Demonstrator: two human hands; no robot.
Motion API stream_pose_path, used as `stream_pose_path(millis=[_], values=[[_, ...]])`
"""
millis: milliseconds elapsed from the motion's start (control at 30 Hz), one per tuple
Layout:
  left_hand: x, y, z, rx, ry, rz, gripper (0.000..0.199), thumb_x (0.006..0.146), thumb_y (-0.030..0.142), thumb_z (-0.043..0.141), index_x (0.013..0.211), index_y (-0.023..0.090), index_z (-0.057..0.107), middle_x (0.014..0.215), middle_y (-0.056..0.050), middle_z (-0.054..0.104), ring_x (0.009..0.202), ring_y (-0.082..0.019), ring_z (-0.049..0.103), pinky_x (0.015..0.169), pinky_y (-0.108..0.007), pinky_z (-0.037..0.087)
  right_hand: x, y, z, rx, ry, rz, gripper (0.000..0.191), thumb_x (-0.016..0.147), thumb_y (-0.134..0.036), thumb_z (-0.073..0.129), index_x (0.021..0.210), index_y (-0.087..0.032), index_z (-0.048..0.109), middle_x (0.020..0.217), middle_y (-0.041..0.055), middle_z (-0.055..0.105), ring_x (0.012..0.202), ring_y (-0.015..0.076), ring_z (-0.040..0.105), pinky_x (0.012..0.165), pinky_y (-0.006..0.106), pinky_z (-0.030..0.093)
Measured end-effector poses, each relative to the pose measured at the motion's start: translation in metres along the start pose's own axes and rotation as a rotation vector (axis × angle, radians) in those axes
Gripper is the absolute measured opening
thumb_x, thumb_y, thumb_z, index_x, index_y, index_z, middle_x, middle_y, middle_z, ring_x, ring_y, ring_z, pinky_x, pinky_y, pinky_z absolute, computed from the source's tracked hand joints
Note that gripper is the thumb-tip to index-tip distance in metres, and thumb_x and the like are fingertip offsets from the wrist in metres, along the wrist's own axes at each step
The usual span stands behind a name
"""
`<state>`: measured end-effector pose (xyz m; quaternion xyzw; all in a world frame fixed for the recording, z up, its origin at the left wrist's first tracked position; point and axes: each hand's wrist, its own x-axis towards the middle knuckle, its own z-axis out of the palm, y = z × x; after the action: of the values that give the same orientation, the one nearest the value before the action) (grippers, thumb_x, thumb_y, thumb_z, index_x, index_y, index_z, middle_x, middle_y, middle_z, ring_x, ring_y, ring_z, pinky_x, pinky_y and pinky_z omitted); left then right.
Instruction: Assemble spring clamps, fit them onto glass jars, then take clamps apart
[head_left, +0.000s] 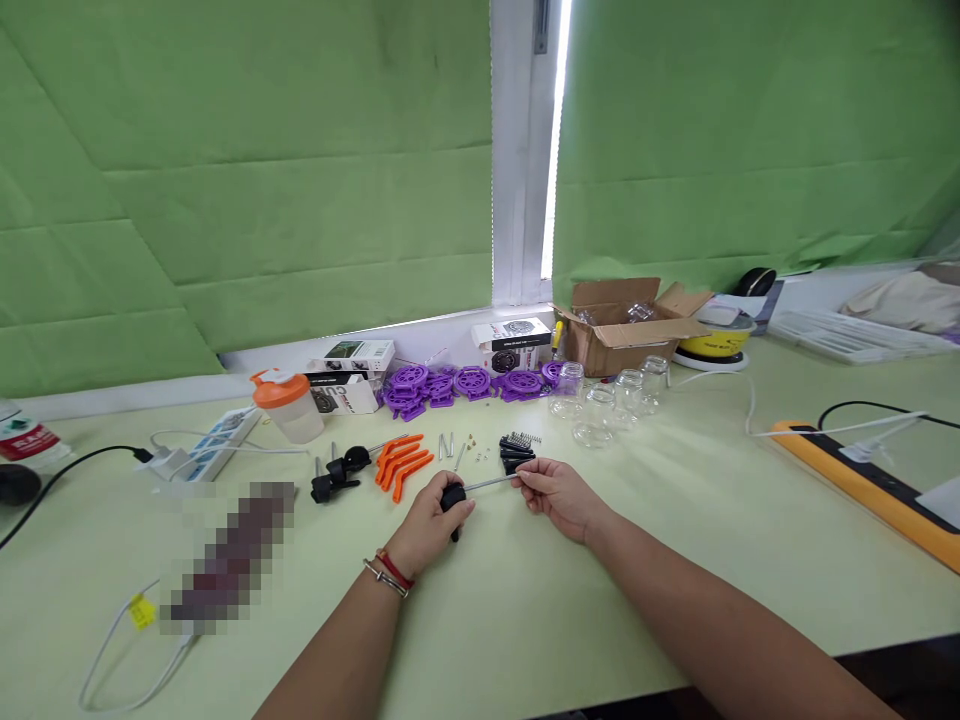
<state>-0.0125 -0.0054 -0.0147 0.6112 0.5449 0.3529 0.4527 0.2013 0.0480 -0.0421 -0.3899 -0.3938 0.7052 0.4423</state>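
Note:
My left hand (433, 525) is closed round a black knob-like part (453, 497) with a thin metal rod (489, 484) sticking out to the right. My right hand (555, 494) pinches the rod's far end between thumb and fingers. Just behind my right hand lie black pieces (516, 452) and small springs (525, 438). Left of my hands are orange curved handles (403, 465) and more black parts with rods (339, 474). Short metal pins (447, 445) and tiny brass bits (471, 442) lie beyond my left hand.
Purple plastic frames (472, 382), glass jars (596, 415), an open cardboard box (626, 335) and printed boxes (511, 345) line the back. An orange-lidded cup (294, 405) and white power strip (223, 440) stand left, an orange power strip (877, 490) right.

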Motion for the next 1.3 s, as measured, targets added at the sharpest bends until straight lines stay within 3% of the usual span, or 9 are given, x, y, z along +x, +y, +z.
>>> stream_pose_path(millis=[333,933,1300], values=[[-0.0010,0.0072,0.0011,-0.066,0.033,-0.061,0.030,0.075,0.040,0.056,0.094,0.021,0.043,0.065,0.006,0.045,0.054,-0.009,0.048,0.046,-0.019,0.036,0.0008,0.0047,0.0005,-0.118,-0.021,-0.051,0.026,0.068,-0.037,0.069,0.075,-0.016,0.055,0.069,0.0022,0.062,0.051,0.0077,0.046,0.048,0.023,0.036],[-0.0015,0.0085,0.0003,-0.042,0.022,-0.052,0.026,0.076,0.040,0.054,0.091,0.021,0.043,0.063,0.007,0.045,0.054,-0.010,0.049,0.048,-0.020,0.038,-0.0017,0.0040,0.0042,-0.287,-0.006,-0.099,0.026,0.077,-0.041,0.056,0.070,-0.018,0.049,0.062,-0.0013,0.058,0.045,0.0073,0.044,0.047,0.024,0.036],[-0.0002,0.0042,-0.0008,-0.026,0.005,-0.038,0.026,0.077,0.040,0.053,0.092,0.021,0.044,0.058,0.007,0.046,0.053,-0.010,0.048,0.048,-0.020,0.038,-0.0021,0.0065,0.0059,-0.329,-0.021,-0.105,0.037,0.079,-0.050,0.052,0.065,-0.017,0.052,0.059,-0.0007,0.054,0.046,0.0080,0.045,0.043,0.023,0.036]])
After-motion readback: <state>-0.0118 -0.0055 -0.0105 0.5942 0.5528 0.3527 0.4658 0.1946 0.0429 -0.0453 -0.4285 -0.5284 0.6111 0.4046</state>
